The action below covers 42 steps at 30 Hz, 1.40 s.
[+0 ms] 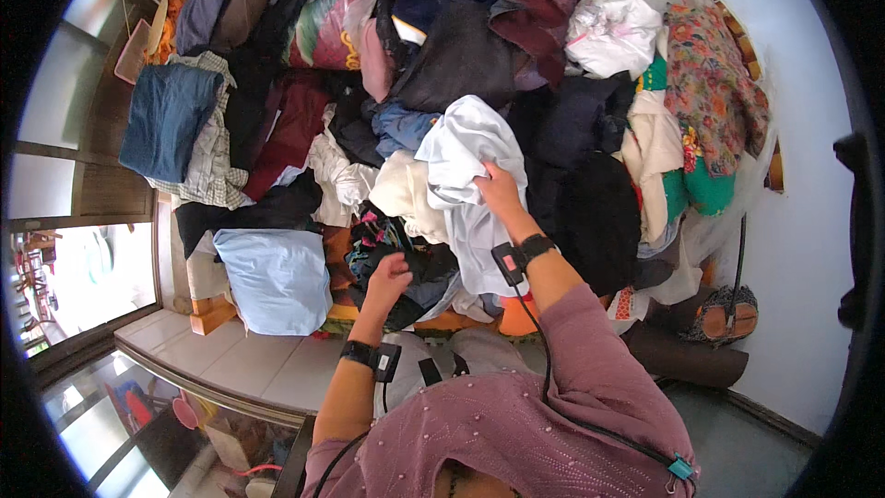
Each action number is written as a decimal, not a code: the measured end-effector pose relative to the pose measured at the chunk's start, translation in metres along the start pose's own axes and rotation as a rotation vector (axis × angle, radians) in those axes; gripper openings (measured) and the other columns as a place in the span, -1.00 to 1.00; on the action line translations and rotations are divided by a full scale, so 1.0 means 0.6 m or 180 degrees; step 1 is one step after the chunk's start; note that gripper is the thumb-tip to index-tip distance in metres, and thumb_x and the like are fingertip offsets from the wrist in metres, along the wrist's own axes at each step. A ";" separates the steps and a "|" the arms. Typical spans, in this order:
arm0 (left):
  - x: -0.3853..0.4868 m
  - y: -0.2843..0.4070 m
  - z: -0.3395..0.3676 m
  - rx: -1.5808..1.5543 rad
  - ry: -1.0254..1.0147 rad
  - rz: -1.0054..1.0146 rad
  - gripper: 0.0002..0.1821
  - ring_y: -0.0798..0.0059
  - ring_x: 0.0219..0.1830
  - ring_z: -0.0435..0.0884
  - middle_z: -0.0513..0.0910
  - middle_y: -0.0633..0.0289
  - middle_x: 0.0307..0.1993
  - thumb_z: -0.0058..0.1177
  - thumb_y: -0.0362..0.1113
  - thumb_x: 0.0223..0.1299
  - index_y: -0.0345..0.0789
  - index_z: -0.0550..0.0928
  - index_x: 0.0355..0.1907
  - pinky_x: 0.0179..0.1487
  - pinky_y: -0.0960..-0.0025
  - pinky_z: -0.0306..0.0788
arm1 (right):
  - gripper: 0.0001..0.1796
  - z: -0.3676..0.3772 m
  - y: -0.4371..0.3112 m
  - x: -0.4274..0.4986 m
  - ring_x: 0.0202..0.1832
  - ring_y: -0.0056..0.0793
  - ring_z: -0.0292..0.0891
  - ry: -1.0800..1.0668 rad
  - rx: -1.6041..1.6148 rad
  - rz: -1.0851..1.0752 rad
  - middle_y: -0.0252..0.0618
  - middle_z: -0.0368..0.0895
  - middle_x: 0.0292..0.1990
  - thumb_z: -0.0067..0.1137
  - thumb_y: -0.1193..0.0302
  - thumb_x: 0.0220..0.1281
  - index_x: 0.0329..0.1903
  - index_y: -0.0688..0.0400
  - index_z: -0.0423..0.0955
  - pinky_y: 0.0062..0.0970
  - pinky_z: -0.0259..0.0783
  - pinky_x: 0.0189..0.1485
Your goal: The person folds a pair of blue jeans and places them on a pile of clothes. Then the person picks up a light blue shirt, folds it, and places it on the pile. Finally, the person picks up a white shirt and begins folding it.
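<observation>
My right hand (503, 195) grips a white cloth garment (473, 142), bunched at its upper part and hanging down toward the front edge of the clothes pile. My left hand (388, 283) hovers, loosely curled and with nothing in it, over dark clothing with a colourful print (370, 238). Just left of the white garment lies a cream cloth (401, 187), partly covered by it. A crumpled off-white garment (339, 173) rests farther left. Black clothing (594, 214) is heaped on the right.
A light blue folded cloth (276, 280) and dark blue folded trousers (169, 117) lie at the left. White plastic bag (612, 28) and floral fabric (715, 83) sit at the back right. A glass-topped cabinet (207, 387) stands lower left, a white wall (802, 221) to the right.
</observation>
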<state>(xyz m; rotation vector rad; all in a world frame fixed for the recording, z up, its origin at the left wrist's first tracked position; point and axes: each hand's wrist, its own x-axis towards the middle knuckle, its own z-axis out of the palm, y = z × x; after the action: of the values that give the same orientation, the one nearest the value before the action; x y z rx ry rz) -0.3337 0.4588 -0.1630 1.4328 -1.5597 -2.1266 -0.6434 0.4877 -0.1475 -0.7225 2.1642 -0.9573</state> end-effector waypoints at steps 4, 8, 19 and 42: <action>0.023 0.110 0.091 0.0773 0.0285 0.1046 -0.22 0.26 -0.02 0.57 0.46 -0.01 0.11 0.25 -0.45 -0.05 -0.31 0.27 0.31 0.05 0.31 0.46 | -0.61 -0.121 -0.048 -0.067 -0.16 -0.52 0.54 -0.0321 0.2214 0.0098 -0.24 0.62 -0.14 0.09 0.37 0.22 0.07 0.27 0.46 -0.52 0.43 -0.12; -0.014 0.230 0.180 0.2164 0.0996 0.2698 -0.14 0.05 0.13 0.47 0.37 -0.05 0.19 0.31 -0.45 -0.14 -0.30 0.25 0.31 0.19 0.22 0.37 | -0.66 -0.218 -0.093 -0.145 -0.08 -0.41 0.57 -0.0685 0.3451 0.0146 -0.20 0.61 -0.06 -0.04 0.41 0.30 0.08 0.26 0.45 -0.41 0.47 0.00; -0.104 0.396 0.236 -0.0960 -0.0763 0.0785 -0.66 0.54 -0.18 0.61 0.64 0.23 -0.15 0.09 -0.39 0.18 -0.40 0.55 0.03 -0.10 0.48 0.47 | -0.64 -0.337 -0.058 -0.223 -0.03 -0.47 0.50 -0.0267 0.3005 -0.0193 -0.23 0.56 -0.03 -0.02 0.49 0.31 0.15 0.21 0.37 -0.45 0.41 0.07; -0.132 0.561 0.327 0.0330 -0.3189 0.2265 -0.31 0.37 0.15 0.47 0.49 0.15 0.15 0.14 -0.42 0.10 -0.26 0.27 0.33 0.24 0.30 0.32 | -0.75 -0.395 -0.118 -0.452 -0.22 -0.68 0.41 0.1933 0.2655 -0.0960 -0.43 0.55 -0.23 0.09 0.50 0.19 -0.05 0.22 0.48 -0.63 0.35 -0.13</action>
<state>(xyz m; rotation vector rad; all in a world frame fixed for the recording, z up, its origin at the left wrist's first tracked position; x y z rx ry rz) -0.5702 0.4841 0.1554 -0.3494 -2.0058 -2.3228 -0.6324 0.7354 0.1230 -0.3544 1.8326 -2.2747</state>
